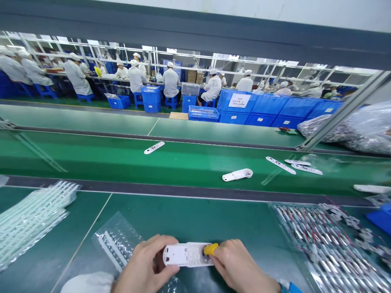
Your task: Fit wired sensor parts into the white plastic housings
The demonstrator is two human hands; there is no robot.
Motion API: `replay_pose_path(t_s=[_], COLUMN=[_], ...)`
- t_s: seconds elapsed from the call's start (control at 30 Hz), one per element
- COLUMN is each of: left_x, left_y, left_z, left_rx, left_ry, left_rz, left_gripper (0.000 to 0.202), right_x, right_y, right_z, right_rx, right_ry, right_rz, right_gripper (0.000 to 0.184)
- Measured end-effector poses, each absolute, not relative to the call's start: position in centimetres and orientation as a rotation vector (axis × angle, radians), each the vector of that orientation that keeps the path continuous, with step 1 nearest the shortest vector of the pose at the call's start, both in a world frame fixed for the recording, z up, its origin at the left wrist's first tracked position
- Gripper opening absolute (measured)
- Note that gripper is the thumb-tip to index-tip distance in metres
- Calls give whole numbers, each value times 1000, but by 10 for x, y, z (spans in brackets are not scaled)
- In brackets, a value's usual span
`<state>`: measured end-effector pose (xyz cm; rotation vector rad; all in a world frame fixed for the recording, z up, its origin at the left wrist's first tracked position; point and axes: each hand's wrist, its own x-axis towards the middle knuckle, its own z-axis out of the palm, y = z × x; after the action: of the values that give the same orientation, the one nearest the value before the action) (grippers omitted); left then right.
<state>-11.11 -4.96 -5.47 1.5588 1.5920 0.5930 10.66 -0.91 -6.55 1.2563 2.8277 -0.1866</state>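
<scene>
A white plastic device housing [178,255] lies level above the bench, its inner side facing up. My left hand [149,262] grips its left end between thumb and fingers. At the housing's right end, my right hand [233,260] pinches a small yellow piece [210,249] set against a dark round part in the hollow. I cannot make out exactly what the yellow piece is. Under and beside my left hand is a clear plastic blister sheet [117,232] with white strips in it.
A tray of metallic parts with red wires [332,244] is at right, stacked clear strip trays [33,219] at left. Beyond, a green conveyor belt [189,162] carries white housings, including one [237,175]. A metal post [342,110] slants at right. People in white sit beyond blue crates [235,101].
</scene>
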Motion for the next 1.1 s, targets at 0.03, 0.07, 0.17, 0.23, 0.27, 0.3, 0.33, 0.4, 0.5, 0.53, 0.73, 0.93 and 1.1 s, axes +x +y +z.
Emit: replay_pose_path(t_s=[0.03,0.07,0.17,0.23,0.27,0.3,0.33,0.4,0.5,0.53,0.73,0.93,1.1], left_x=[-111,-110,-109,-108,-108,-108,-108,-109,-109,-109,-106,-107,-112], left_y=[-50,-51,-52,-54,-54,-55,-56,-57,-58,-58,-61,-67,-65], left_z=[-54,-53,-52,-53,-54,-55,-56,-57,-56,-55,-51,-53,-61], left_rx=[1563,1563,1548,1547,1551,1555,1556,1553,1558,1562,1615,1651,1796], left_ry=[1592,1593,1588,1580,1576,1573,1574,1582,1592,1590,1601,1625,1691], left_rz=[589,584,568,564,565,564,561,549,527,521,505,443,358], left_gripper=[24,24,24,24,24,23,23,23,23,23,25,24,23], right_x=[107,107,108,110,112,115,117,123,129,130,125,130,144], right_y=[-9,-10,-11,-11,-11,-11,-12,-12,-15,-16,-18,-14,-20], right_z=[-62,-59,-57,-58,-59,-60,-61,-61,-59,-58,-56,-61,-54], right_rx=[1195,1142,1055,1031,1028,1029,1034,1053,1108,1127,1147,1258,1398], right_ry=[2814,2798,2799,2846,2867,2882,2892,2903,2890,2875,2713,2775,3010], right_rz=[-162,-131,-55,-44,-45,-49,-48,-52,-107,-135,-331,-341,-304], right_gripper=[24,24,24,24,24,24,24,25,25,25,26,27,29])
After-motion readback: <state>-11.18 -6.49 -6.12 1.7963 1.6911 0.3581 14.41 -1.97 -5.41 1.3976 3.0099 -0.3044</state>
